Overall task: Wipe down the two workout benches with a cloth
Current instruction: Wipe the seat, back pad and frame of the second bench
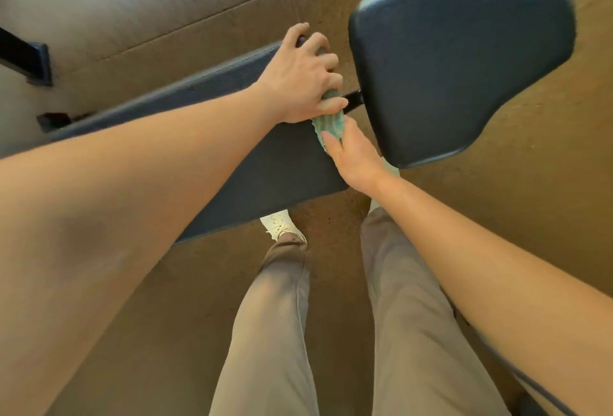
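Note:
A black padded workout bench runs from the left edge to the middle: a long back pad (252, 156) and a wider seat pad (461, 63) to its right, joined by a black metal bar. A small green-and-white striped cloth (330, 126) lies at the back pad's right end, by the gap. My left hand (303, 80) presses down on the cloth's upper part with fingers curled over the pad's end. My right hand (351, 156) grips the cloth's lower edge from below. Most of the cloth is hidden under the hands. Only one bench is in view.
Brown rubber flooring (517, 209) surrounds the bench. My legs in tan trousers and a white shoe (282, 226) stand just in front of the back pad. A black metal frame foot (33, 60) sits at the far left; a bench foot (54, 120) shows behind the pad.

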